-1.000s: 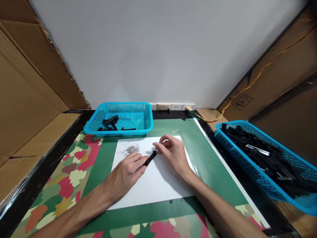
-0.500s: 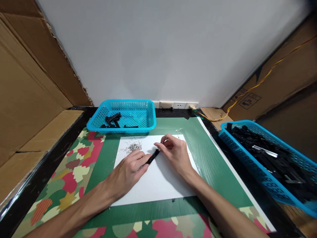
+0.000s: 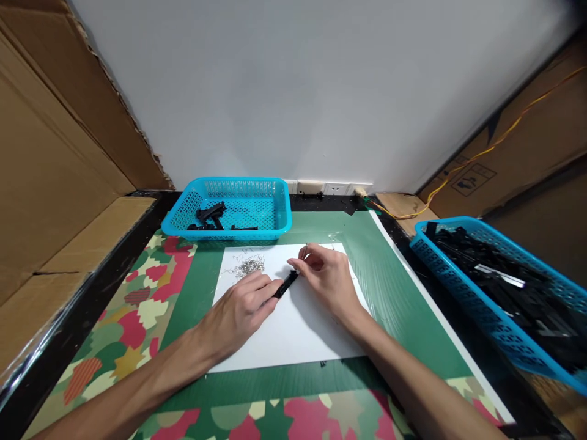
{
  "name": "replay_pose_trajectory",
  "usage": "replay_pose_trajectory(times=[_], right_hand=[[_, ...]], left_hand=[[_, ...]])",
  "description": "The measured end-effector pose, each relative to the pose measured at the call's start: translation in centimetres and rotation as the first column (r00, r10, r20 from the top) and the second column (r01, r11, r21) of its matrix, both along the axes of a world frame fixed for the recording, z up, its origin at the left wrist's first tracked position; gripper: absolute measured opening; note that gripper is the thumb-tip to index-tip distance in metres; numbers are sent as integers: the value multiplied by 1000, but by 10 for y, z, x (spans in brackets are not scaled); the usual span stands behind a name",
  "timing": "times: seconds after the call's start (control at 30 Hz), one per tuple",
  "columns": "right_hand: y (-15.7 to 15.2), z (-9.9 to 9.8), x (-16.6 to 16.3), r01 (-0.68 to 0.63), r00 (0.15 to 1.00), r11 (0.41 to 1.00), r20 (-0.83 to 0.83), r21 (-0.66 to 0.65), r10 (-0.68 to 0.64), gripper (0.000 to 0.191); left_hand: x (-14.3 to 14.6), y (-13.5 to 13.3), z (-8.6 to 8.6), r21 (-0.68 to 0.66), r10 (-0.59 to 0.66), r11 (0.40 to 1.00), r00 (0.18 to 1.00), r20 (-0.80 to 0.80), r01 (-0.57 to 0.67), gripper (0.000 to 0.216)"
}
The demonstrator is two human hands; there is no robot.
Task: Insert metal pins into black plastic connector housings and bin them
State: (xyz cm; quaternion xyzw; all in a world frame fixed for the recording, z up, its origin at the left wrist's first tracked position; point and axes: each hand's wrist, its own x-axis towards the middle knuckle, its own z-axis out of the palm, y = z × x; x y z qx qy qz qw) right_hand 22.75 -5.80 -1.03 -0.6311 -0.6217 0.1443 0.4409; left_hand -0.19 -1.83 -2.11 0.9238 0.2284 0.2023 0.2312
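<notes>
My left hand is closed around a narrow black plastic part, which points up and to the right over a white sheet of paper. Close to the part's far end is my right hand, thumb and forefinger pinched together. Whatever sits in that pinch is too small to make out. Just beyond my left hand lies a pile of tiny bent metal wire pieces, loosely scattered at its edges.
Behind the paper stands a blue basket with a few black parts. Another blue basket, heaped with black parts, is at the right. Cardboard flanks the left. Sockets and a yellow cable run along the wall.
The view has shifted slightly, so everything sits a little higher and further right. Both hands keep nearly the same pose around the black part.
</notes>
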Motion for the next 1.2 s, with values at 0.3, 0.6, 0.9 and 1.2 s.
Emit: replay_pose_trajectory(times=[0.3, 0.6, 0.9, 1.2], right_hand=[[-1, -4, -1, 14, 996, 1000, -83, -2, -14, 28], [-1, -6, -1, 5, 973, 1000, -233, -13, -8, 33], [-19, 22, 20, -166, 979, 985, 128, 47, 159, 23], [-16, 2, 27, -255, 945, 966, 222, 39, 241, 17]], left_hand=[[0, -1, 3, -24, 7, 1000, 1000, -20, -8, 34], [2, 0, 4, -35, 1, 999, 1000, 12, 0, 30], [-1, 2, 2, -79, 102, 993, 977, 189, -89, 29], [-2, 6, 3, -187, 208, 969, 940, 272, -160, 30]])
